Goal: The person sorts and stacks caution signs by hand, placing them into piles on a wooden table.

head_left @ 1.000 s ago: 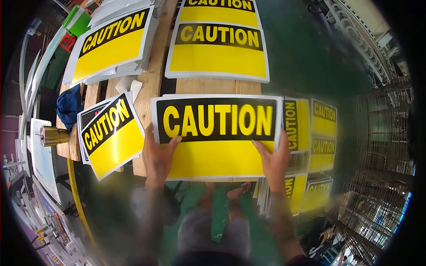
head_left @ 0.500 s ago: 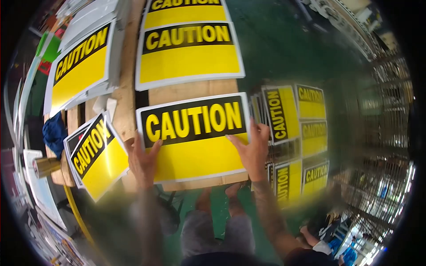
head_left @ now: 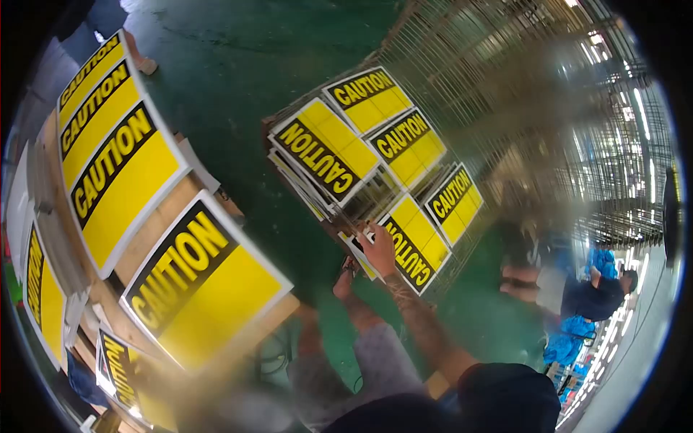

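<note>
My right hand [head_left: 379, 249] reaches to the rack at the right, its fingers closed at the near left edge of a yellow and black caution sign [head_left: 415, 242]. Part of the sign's edge is hidden behind the fingers. Beside it on the rack lie another caution sign [head_left: 453, 204] and, farther back, a sideways one [head_left: 325, 148]. My left hand is out of sight. On the wooden table to the left, a caution sign [head_left: 231, 289] lies flat with no hand on it.
More caution signs [head_left: 119, 180] lie in a row along the table, with a stack [head_left: 45, 289] at far left. Tall wire racks [head_left: 491, 65] stand at the back right. A person [head_left: 592, 292] is at the right; another person's foot [head_left: 146, 65] shows at upper left.
My view has turned right toward the rack. Both hands have let go of the caution sign on the table. The right hand has moved to the rack; the left has left view.
</note>
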Demonstrator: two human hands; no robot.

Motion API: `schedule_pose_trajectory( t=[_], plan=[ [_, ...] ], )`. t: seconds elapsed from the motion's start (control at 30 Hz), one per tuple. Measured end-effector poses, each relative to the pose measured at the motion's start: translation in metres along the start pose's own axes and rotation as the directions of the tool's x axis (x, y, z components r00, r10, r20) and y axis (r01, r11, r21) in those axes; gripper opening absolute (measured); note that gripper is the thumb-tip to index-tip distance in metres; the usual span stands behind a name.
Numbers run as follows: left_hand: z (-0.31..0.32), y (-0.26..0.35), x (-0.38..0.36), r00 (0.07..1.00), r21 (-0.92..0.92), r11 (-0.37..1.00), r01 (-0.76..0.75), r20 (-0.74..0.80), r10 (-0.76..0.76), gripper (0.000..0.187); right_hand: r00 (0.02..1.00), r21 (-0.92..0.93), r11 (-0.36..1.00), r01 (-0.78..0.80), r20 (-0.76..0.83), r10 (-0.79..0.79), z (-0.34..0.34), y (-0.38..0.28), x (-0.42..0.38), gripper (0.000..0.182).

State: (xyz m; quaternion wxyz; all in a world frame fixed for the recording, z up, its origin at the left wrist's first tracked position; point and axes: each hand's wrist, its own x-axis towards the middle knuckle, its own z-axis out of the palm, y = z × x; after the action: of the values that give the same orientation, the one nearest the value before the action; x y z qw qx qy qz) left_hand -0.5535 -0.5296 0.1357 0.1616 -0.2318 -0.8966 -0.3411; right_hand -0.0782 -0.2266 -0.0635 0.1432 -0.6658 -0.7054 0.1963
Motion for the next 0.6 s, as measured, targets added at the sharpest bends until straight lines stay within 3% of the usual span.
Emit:
schedule_pose_trajectory(
  t=[0.07, 0.1, 0.13, 0.17, 0.2, 0.3, 0.33, 0.37, 0.4, 0.43, 0.47, 0.5, 0.53, 0.57, 0.6],
  plan=[
    [-0.019, 0.107, -0.025, 0.968, -0.151, 0.956, 0.251, 0.041, -0.247, 0.045, 0.987, -0.033, 0.993, 0.112, 0.122, -0.107, 0.019, 0.045, -0.006, 0.061],
    [-0.02, 0.097, -0.049, 0.956, -0.312, 0.91, 0.273, 0.19, -0.222, 0.042, 0.969, -0.041, 0.985, 0.17, 0.189, -0.159, 0.024, 0.062, -0.008, 0.063],
    [-0.017, 0.086, -0.078, 0.929, -0.456, 0.833, 0.313, 0.331, -0.167, 0.04, 0.977, -0.038, 0.983, 0.179, 0.127, -0.173, 0.04, 0.07, -0.013, 0.068],
    [0.014, 0.163, -0.112, 0.961, -0.581, 0.77, 0.264, 0.232, -0.154, 0.032, 0.982, -0.027, 0.99, 0.139, 0.13, -0.134, 0.05, 0.075, -0.009, 0.069],
    [0.007, 0.183, -0.123, 0.732, -0.546, 0.683, 0.485, 0.681, 0.024, 0.026, 0.984, -0.004, 0.996, 0.085, 0.159, -0.083, 0.045, 0.065, -0.004, 0.065],
    [0.095, 0.26, -0.199, 0.183, -0.162, 0.567, 0.807, 0.983, 0.02, 0.018, 0.972, 0.131, 0.988, -0.086, 0.23, 0.054, -0.014, 0.051, 0.002, 0.054],
    [0.14, 0.251, -0.243, 0.225, -0.195, 0.633, 0.749, 0.974, 0.033, 0.023, 0.964, 0.196, 0.97, -0.141, 0.252, 0.089, -0.042, 0.036, 0.004, 0.05],
    [0.183, 0.25, -0.283, 0.255, -0.197, 0.701, 0.685, 0.967, 0.023, 0.025, 0.983, 0.275, 0.959, -0.063, 0.185, 0.012, -0.091, 0.024, 0.008, 0.046],
    [0.222, 0.256, -0.313, 0.291, -0.293, 0.726, 0.622, 0.948, 0.133, 0.026, 0.987, 0.357, 0.934, -0.008, 0.154, -0.05, -0.153, 0.012, 0.018, 0.045],
    [0.253, 0.262, -0.34, 0.309, -0.375, 0.739, 0.56, 0.922, 0.234, 0.028, 0.992, 0.412, 0.91, -0.055, 0.127, 0.003, -0.207, 0.009, 0.031, 0.041],
    [0.282, 0.266, -0.365, 0.262, -0.393, 0.847, 0.357, 0.913, 0.314, 0.035, 0.99, 0.187, 0.976, -0.109, 0.104, 0.091, -0.286, -0.018, 0.051, 0.039],
    [0.302, 0.273, -0.382, 0.196, -0.413, 0.901, 0.134, 0.902, 0.384, 0.045, 0.995, 0.062, 0.998, -0.029, -0.089, 0.034, -0.33, -0.012, 0.064, 0.039],
    [0.309, 0.289, -0.392, 0.227, -0.439, 0.899, -0.009, 0.874, 0.429, 0.054, 0.945, -0.114, 0.977, 0.182, -0.254, -0.206, -0.368, 0.004, 0.09, 0.046],
    [0.316, 0.307, -0.405, 0.251, -0.456, 0.876, -0.154, 0.84, 0.481, 0.063, 0.919, -0.255, 0.96, 0.115, -0.34, -0.201, -0.394, 0.009, 0.114, 0.056],
    [0.324, 0.321, -0.413, 0.267, -0.467, 0.832, -0.299, 0.797, 0.542, 0.072, 0.837, -0.428, 0.892, 0.145, -0.428, -0.341, -0.412, 0.02, 0.139, 0.058]
  ],
)
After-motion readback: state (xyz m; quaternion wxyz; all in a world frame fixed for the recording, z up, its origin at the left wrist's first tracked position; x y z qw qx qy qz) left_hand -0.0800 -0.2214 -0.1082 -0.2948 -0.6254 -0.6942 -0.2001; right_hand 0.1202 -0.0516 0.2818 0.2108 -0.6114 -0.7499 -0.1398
